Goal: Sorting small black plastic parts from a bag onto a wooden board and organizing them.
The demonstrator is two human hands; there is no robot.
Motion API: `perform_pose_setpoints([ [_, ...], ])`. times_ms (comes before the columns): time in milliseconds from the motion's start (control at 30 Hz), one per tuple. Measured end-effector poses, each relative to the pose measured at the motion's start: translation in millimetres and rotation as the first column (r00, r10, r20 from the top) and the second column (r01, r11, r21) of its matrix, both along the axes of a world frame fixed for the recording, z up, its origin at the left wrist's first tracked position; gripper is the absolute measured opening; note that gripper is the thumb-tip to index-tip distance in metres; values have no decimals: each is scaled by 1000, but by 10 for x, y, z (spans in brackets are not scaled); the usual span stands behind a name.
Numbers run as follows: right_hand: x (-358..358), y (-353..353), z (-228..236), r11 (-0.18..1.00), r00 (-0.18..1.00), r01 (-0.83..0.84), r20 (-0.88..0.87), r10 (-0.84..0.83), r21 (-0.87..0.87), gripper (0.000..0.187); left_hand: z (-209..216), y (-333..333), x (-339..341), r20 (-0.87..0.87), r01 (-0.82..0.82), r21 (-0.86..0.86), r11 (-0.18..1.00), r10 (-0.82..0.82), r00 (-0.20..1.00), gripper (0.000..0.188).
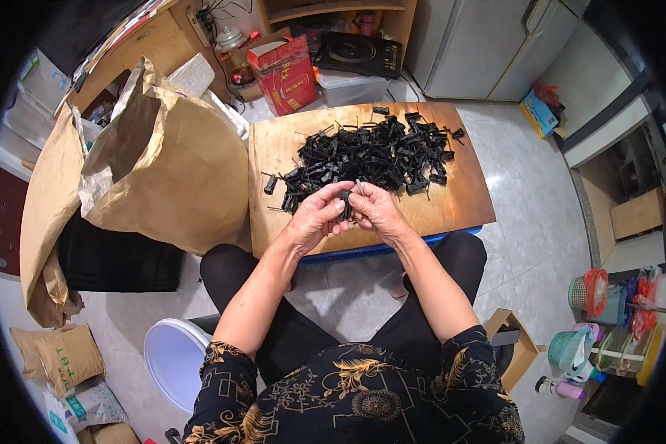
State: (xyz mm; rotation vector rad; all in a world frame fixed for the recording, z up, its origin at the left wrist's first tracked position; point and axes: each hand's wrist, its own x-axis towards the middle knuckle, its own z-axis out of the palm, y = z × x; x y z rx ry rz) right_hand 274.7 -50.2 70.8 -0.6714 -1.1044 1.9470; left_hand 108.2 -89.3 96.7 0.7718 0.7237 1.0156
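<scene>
Both my hands meet above the near edge of a wooden board [459, 196]. Between them is a small black plastic part [344, 205]. My left hand [318, 214] has its fingers curled round the part from the left. With thumb and fingertips pressed together, my right hand [377, 211] pinches at its upper right side, where a short thin piece sticks up. Just beyond my fingers spreads a heap of similar black plastic parts [377, 152], several with thin pins poking out. One loose black part [271, 183] lies left of the heap.
A large open brown paper sack [177, 163] stands left of the board. On the floor are a white bucket [174, 362] at lower left and an open cardboard box [522, 348] at lower right. Behind the board stand a red box [283, 78] and a black induction cooker [359, 53].
</scene>
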Motion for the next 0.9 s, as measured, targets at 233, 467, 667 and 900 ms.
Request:
perform_pose_setpoints([
  [233,15,-19,23,999,978,-38,204,33,20,14,-27,-38,17,-497,73,202,977,38,867,42],
  [467,-25,-111,50,994,971,-14,238,-13,112,19,-38,27,23,-459,-11,251,968,128,879,26],
  [667,-55,-109,-64,980,965,-61,264,8,191,26,-26,41,-24,-532,32,230,973,98,841,21],
  [900,-70,-110,-60,988,970,-51,241,14,144,27,-43,80,-31,-512,33,182,983,66,856,21],
])
